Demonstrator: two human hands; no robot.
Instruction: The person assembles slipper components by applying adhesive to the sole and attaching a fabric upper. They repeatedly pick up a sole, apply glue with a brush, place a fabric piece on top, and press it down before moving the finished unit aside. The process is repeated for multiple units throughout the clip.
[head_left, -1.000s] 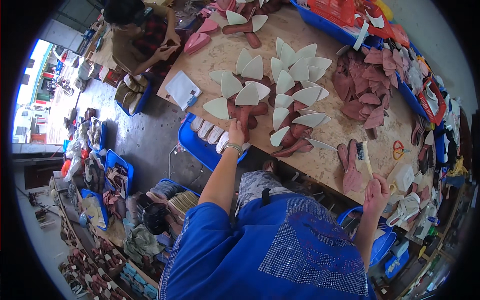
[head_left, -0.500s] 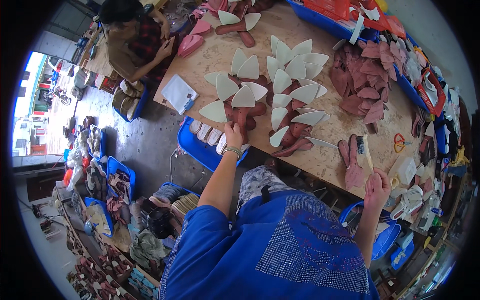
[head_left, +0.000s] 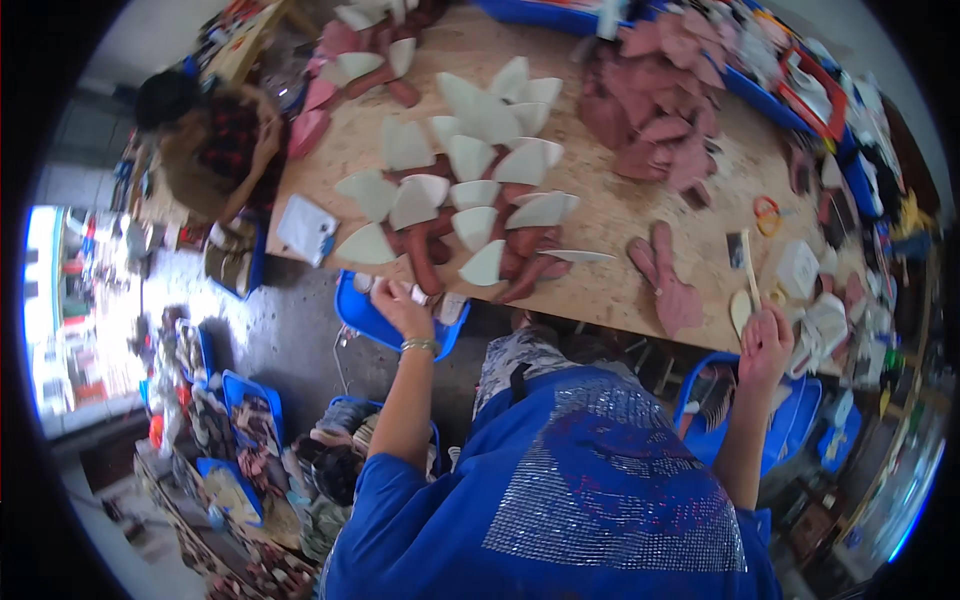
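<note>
Nearest, left hand (head_left: 400,305) is reaching into the blue bin (head_left: 362,312) under the table edge, fingers curling onto small pale pieces (head_left: 447,307); probably light, thin, flexible, best pinched by an edge. Right hand (head_left: 765,345) is closing around a flat stick (head_left: 748,268). Farther off, white cut pieces (head_left: 470,180) are lying across the workbench (head_left: 600,240).

A heap of maroon leather pieces (head_left: 655,125) lies on the far side of the wooden desk (head_left: 600,270). An orange ring (head_left: 766,212) sits right of it. Another person (head_left: 205,140) works at the desk's left end.
</note>
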